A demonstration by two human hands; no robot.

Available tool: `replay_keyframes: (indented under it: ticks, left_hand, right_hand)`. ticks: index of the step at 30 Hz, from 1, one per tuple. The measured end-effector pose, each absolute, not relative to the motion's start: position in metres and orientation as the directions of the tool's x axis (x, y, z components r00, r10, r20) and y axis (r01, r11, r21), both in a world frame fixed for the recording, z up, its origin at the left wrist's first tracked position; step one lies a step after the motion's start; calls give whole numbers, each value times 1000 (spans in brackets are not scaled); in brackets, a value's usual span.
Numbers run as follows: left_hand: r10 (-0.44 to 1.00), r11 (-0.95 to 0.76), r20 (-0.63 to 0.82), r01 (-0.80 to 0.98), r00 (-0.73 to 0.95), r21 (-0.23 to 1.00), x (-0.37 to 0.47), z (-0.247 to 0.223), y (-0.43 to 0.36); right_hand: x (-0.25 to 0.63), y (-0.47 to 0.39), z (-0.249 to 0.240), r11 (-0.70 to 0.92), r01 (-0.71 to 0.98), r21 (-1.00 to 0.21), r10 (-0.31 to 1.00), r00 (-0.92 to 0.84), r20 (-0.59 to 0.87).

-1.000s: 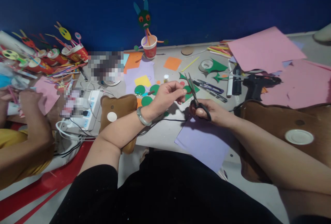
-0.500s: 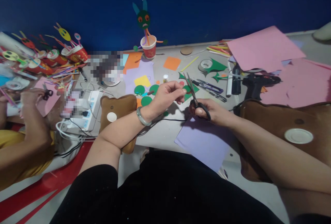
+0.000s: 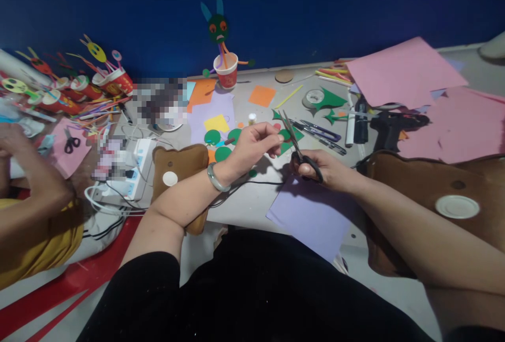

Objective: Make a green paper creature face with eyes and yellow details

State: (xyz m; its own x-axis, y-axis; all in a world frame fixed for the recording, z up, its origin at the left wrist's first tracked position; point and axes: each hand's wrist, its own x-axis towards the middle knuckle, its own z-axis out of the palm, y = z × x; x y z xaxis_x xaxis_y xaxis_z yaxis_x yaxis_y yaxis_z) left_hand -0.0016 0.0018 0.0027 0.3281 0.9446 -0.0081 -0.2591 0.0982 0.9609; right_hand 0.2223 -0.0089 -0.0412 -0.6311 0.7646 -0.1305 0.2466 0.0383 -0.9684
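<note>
My left hand [image 3: 256, 144] pinches a small green paper circle [image 3: 284, 135] between thumb and fingertips. My right hand [image 3: 331, 169] grips black-handled scissors [image 3: 305, 164], their blades pointing up and away, right beside the green circle. Whether the blades touch the paper I cannot tell. Beneath my right hand a lilac sheet [image 3: 311, 215] hangs over the table's front edge. Beyond my left hand lie several larger green circles [image 3: 212, 137] and a glue stick [image 3: 252, 118]. A utility knife [image 3: 331, 146] and thread snips [image 3: 321, 130] rest past the scissors.
A paper cup [image 3: 227, 72] bearing a green-faced figure stands at the back. To the right are a glue gun [image 3: 389, 129], pink sheets [image 3: 410, 73] and a brown cushion [image 3: 418, 184]. Leftward, a power strip [image 3: 142, 166] and a co-worker's arm [image 3: 37, 173] occupy the table.
My hands have barely moved, still holding the circle and scissors. The co-worker's hand has drawn back left, leaving another pair of scissors lying on pink paper.
</note>
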Motion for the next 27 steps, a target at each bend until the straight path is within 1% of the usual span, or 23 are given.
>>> replay_keyframes:
  ticks: [4,10,15,20,27]
  left_hand:
    - [943,83,15,-278,334,957,-2,4,2]
    - [944,93,-7,-245,331,965,-3,3,3]
    - [941,70,27,-272,337,960,-4,3,4]
    - [939,46,47,-259,341,965,-5,3,5]
    - [942,45,49,-270,332,962,-5,3,5]
  right_hand:
    - [223,-8,-41,36,270,-962,769,-622,-146]
    - [222,-8,-39,25,300,-954,774,-610,-171]
    - [223,-8,-34,7,333,-943,774,-599,-206]
    - [222,-9,-29,-16,380,-925,786,-567,-247]
    - [220,-8,-26,-15,393,-919,789,-560,-252]
